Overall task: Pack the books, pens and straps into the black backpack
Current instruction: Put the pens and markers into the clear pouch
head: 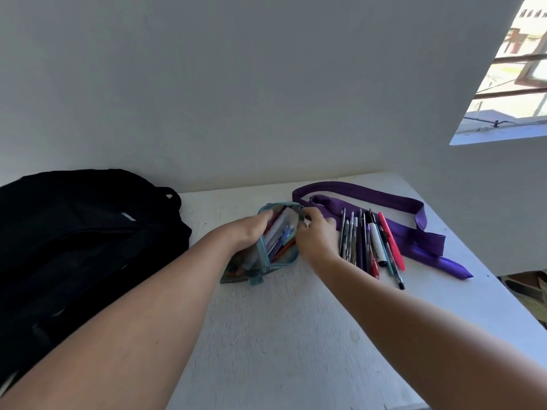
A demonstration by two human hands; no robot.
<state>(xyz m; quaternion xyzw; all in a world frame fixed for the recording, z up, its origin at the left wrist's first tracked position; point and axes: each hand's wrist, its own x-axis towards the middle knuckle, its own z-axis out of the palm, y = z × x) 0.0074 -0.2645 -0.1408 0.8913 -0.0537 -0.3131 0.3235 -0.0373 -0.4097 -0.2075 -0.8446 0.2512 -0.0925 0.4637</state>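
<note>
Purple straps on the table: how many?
1 visible: a long purple strap looped on the table behind and under the row of pens, right of the pencil case. Folds may hide another.

Two bare forearms, unsleeved as far as the picture's near edge, each ending in a bare hand, left hand (251,229) and right hand (315,236), with no rings or watch showing

Backpack (83,232) at table's (281,335) left, pencil case (266,247) mid-table, pens (370,244) right of it, on straps (414,226).
</note>
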